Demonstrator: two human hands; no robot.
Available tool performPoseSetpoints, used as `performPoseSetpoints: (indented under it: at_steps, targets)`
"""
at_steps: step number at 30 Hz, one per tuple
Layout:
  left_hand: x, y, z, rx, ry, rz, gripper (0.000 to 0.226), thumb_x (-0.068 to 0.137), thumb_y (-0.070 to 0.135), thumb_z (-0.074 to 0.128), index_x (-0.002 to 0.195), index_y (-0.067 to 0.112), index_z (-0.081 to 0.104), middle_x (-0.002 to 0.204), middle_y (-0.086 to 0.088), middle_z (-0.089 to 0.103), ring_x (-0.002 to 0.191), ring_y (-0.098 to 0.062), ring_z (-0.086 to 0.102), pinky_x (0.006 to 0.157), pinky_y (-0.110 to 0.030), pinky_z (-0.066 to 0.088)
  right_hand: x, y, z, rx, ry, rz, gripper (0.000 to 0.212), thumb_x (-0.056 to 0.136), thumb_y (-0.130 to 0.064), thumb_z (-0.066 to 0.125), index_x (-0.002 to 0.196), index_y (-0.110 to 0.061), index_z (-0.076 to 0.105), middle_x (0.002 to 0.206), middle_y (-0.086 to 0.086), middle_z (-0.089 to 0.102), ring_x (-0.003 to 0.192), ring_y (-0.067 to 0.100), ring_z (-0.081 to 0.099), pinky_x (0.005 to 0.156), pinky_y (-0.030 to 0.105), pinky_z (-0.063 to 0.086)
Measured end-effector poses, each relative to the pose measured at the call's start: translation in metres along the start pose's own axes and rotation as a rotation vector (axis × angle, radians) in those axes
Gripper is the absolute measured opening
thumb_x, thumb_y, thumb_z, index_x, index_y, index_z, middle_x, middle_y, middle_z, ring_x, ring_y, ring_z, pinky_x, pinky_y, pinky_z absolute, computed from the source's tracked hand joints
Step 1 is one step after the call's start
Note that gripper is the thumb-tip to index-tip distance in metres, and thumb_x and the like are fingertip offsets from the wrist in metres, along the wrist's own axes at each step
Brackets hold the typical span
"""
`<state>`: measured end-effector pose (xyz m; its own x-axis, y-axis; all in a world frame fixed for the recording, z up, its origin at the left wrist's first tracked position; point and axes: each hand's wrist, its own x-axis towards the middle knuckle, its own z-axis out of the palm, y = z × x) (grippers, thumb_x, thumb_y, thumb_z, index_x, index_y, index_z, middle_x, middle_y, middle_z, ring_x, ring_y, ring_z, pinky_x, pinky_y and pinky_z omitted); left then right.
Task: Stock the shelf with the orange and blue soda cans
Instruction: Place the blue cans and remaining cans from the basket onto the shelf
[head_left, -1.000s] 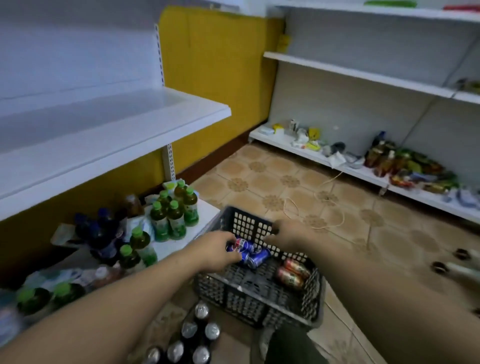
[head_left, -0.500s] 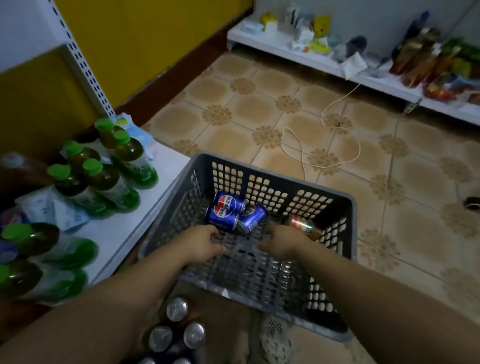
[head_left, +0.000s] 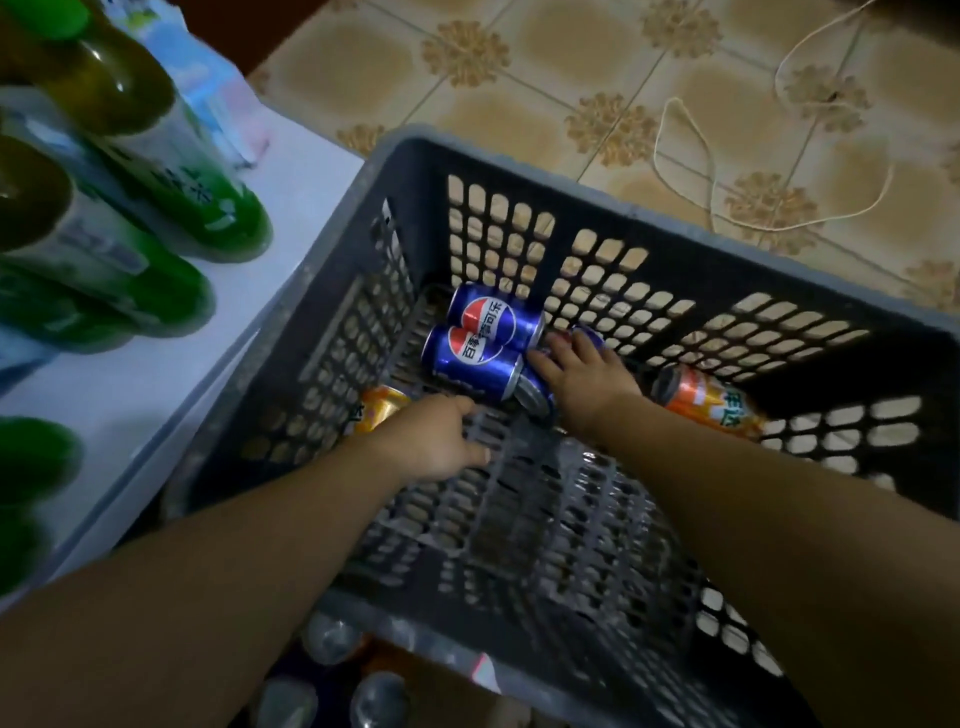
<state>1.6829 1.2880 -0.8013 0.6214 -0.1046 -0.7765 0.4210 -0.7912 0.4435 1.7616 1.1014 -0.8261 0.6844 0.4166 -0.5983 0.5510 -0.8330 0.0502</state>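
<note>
Both hands are down inside the grey crate (head_left: 675, 239), which stands on the tiled floor (head_left: 545, 57), hard against the low white shelf (head_left: 291, 218) on the left.

On the crate floor, toward the far left corner, the far blue can (head_left: 496, 317) and the near blue can (head_left: 470, 361) lie on their sides, touching along their length, logos up. Just right of them is the third blue can (head_left: 537, 395), also on its side, and the right hand (head_left: 584, 382) is on top of it. Its fingers (head_left: 556, 345) are a little spread and curled down over the can's body, with the silver end poking out at the near side of the hand.

Further right lies an orange can (head_left: 711, 405) on its side, near the right wall and apart from the hand.

The left hand (head_left: 436, 439) sits low at the left side of the crate floor, thumb (head_left: 480, 457) pointing right, knuckles bent. The left orange can (head_left: 376, 413) peeks out from behind it, close against the left wall. The hand hides most of that can, so I cannot tell whether the fingers are round it or merely beside it.

Green bottles (head_left: 171, 171) stand on the shelf. A pale cord (head_left: 691, 156) loops on the tiles beyond the crate. Blurred silver can tops (head_left: 332, 639) show below its near edge.
</note>
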Motion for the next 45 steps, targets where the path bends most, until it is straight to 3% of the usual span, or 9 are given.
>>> performPoseSetpoints:
  at_steps: [5,8,11,18,26,29,33,40,45]
  targets:
    - [0.003,-0.005,0.001,0.069,0.022,0.025,0.074,0.085,0.044,0.067,0.147,0.021,0.034,0.149,-0.005,0.038,0.126,-0.024,0.048,0.102,-0.038,0.045,-0.007,0.005,0.002,0.052,0.188,-0.048,0.076,0.084,-0.046,0.064,0.147,-0.027,0.026,0.153,0.002,0.033,0.143,0.025,0.024,0.117,0.047,0.011]
    - [-0.01,0.004,-0.004,0.155,0.076,0.083,0.075,0.087,0.044,0.065,0.149,0.019,0.03,0.149,-0.008,0.035,0.13,-0.026,0.043,0.104,-0.036,0.041,-0.044,0.001,-0.013,0.57,0.202,0.136,0.071,0.078,-0.051,0.071,0.137,-0.028,0.04,0.132,-0.002,0.054,0.119,0.02,0.051,0.103,0.04,0.04]
    - [-0.04,0.024,-0.008,0.054,0.122,0.138,0.08,0.082,0.043,0.07,0.148,0.021,0.03,0.148,-0.006,0.037,0.131,-0.025,0.042,0.104,-0.033,0.038,-0.09,-0.013,-0.036,1.141,0.302,0.257,0.069,0.077,-0.045,0.075,0.135,-0.026,0.045,0.124,-0.007,0.058,0.108,0.012,0.055,0.089,0.03,0.047]
    - [-0.178,0.07,-0.039,-0.43,0.244,0.363,0.074,0.072,0.026,0.081,0.13,0.042,0.039,0.12,0.018,0.055,0.115,-0.004,0.054,0.102,-0.033,0.044,-0.202,-0.057,-0.136,1.619,0.581,0.105,0.046,0.087,-0.024,0.067,0.129,-0.023,0.048,0.119,-0.006,0.062,0.109,0.009,0.06,0.084,0.026,0.055]
    - [-0.37,0.092,-0.085,-0.548,0.436,0.519,0.075,0.067,0.011,0.085,0.123,0.034,0.042,0.113,0.017,0.057,0.098,0.004,0.059,0.08,-0.016,0.052,-0.345,-0.107,-0.26,1.634,0.67,-0.122,0.062,0.084,-0.021,0.072,0.137,-0.029,0.041,0.129,-0.002,0.05,0.108,0.014,0.057,0.064,0.015,0.055]
    - [-0.437,0.085,-0.094,-0.735,0.507,0.558,0.074,0.07,0.008,0.083,0.126,0.032,0.041,0.121,0.011,0.055,0.106,-0.008,0.061,0.084,-0.03,0.056,-0.394,-0.13,-0.298,1.608,0.702,-0.185,0.063,0.08,-0.025,0.076,0.134,-0.034,0.044,0.132,0.0,0.05,0.111,0.018,0.058,0.07,0.022,0.057]
    - [-0.519,0.075,-0.103,-1.074,0.542,0.583,0.051,0.079,0.005,0.068,0.124,0.019,0.048,0.125,-0.008,0.054,0.101,-0.024,0.062,0.063,-0.031,0.059,-0.448,-0.165,-0.328,1.553,0.667,-0.344,0.06,0.08,-0.021,0.076,0.132,-0.033,0.047,0.13,-0.002,0.051,0.11,0.015,0.058,0.082,0.031,0.058]
    - [-0.641,0.046,-0.117,-1.154,0.857,0.693,0.044,0.084,-0.002,0.064,0.122,0.018,0.052,0.107,-0.012,0.065,0.089,-0.023,0.064,0.086,-0.041,0.052,-0.512,-0.241,-0.373,1.101,0.408,-0.63,0.078,0.057,-0.028,0.077,0.131,-0.022,0.052,0.109,0.0,0.067,0.09,0.012,0.068,0.079,0.03,0.057]
    - [-0.7,0.016,-0.108,-1.066,0.982,0.633,0.04,0.087,0.007,0.065,0.125,0.018,0.055,0.11,-0.01,0.065,0.088,-0.023,0.066,0.074,-0.039,0.055,-0.537,-0.301,-0.388,1.14,0.383,-0.752,0.077,0.062,-0.018,0.078,0.132,-0.028,0.047,0.111,0.001,0.065,0.094,0.014,0.068,0.075,0.03,0.058]
